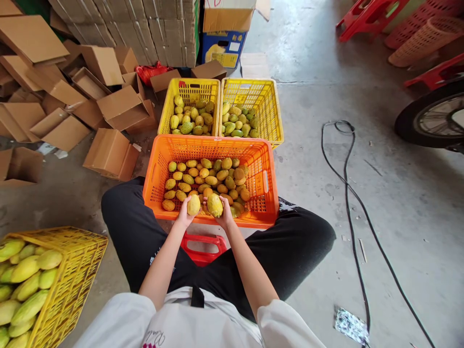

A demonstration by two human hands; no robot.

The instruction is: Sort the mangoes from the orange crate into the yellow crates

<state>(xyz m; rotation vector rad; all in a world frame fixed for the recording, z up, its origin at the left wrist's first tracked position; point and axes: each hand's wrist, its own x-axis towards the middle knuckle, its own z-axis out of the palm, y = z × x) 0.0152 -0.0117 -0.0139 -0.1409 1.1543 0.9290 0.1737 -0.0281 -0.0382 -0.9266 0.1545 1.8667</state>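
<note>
I sit with an orange crate [159, 169] of yellow-green mangoes between my knees. My left hand [184, 215] holds one yellow mango [193, 205] over the crate's near edge. My right hand [225, 216] grips a second yellow mango [215, 205] right beside it. Both fruits hover just above the pile of mangoes [206, 181] in the crate. Behind it stand two yellow crates: the left yellow crate [188, 87] and the right yellow crate [266, 104], each partly filled with greener mangoes.
A yellow crate [72, 280] full of larger mangoes sits at my lower left. Cardboard boxes [108, 154] lie scattered at left and back. A black cable [348, 193] runs across the concrete floor at right, near a wheel [431, 116]. A red stool [203, 246] is under me.
</note>
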